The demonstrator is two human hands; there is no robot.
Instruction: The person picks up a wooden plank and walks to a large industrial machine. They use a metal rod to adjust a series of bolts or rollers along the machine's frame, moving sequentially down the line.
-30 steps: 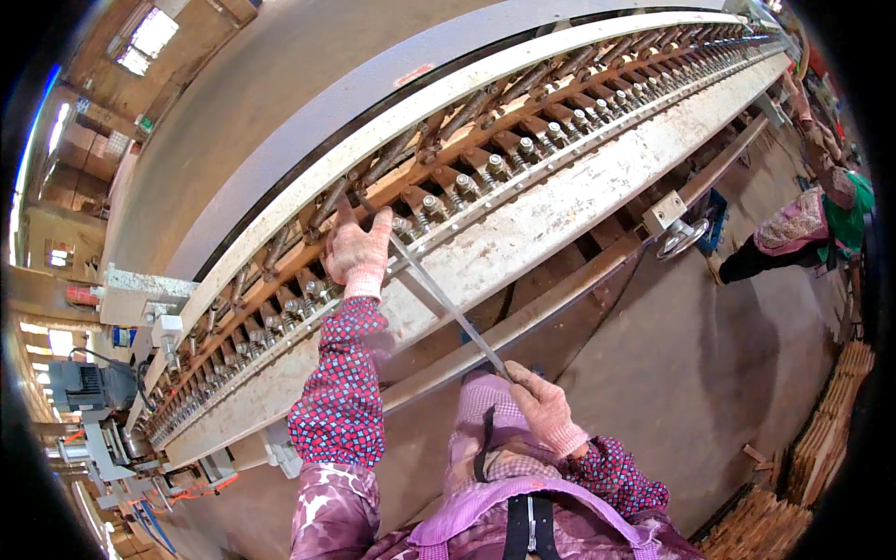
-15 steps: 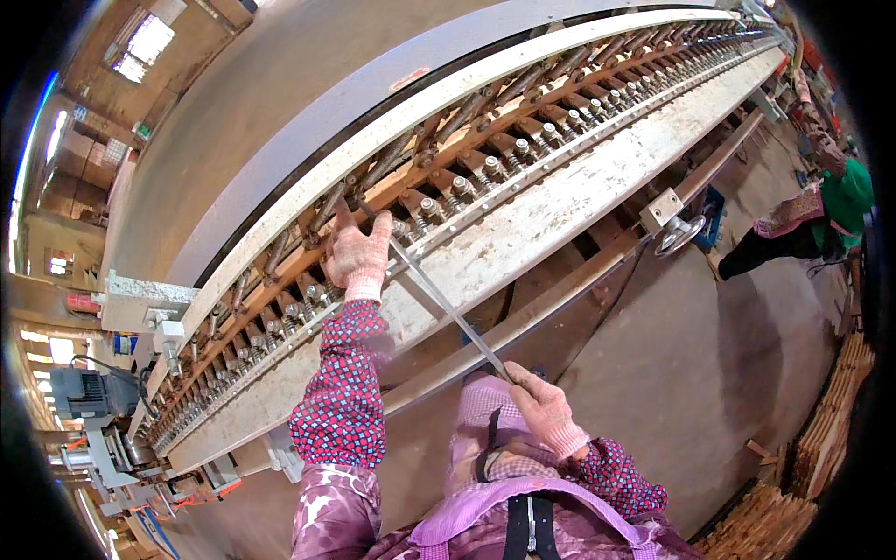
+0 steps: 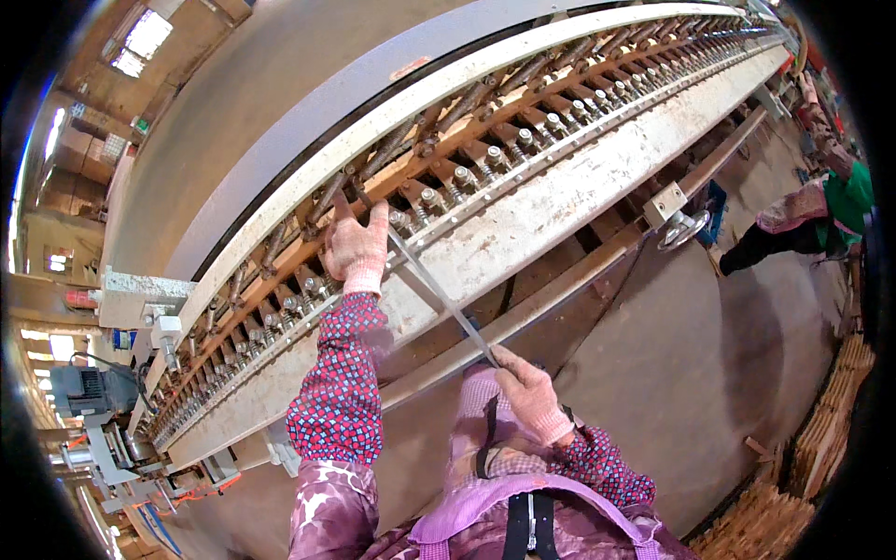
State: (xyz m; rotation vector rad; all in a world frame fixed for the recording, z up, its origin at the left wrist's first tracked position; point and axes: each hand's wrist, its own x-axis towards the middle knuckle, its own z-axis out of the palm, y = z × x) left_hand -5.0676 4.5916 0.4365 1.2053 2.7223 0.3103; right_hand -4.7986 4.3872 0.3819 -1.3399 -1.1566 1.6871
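In a pale pink work glove, my right hand (image 3: 532, 401) is closed around the near end of a long, thin grey metal bar (image 3: 437, 291). The bar slants up and left, across the machine's white beam (image 3: 523, 224), to the row of spring-loaded bolts (image 3: 464, 175). My left hand (image 3: 356, 252), gloved alike, rests over that row by a brown lengthwise bar (image 3: 405, 187). Its thumb and index finger are spread, with the thumb beside the far end of the metal bar; the other fingers are partly hidden. Whether the thumb touches the bar I cannot tell.
Along the machine's left end stand a blue-grey motor (image 3: 86, 392) and a white bracket (image 3: 140, 299). A handwheel (image 3: 684, 231) sits on the lower rail. At the right, a person in green (image 3: 847, 210) is nearby. Stacked wood sheets (image 3: 831, 425) lie at lower right.
My right hand has shifted slightly left and up, bringing the bar's near end with it. My left hand has stayed in nearly the same place.
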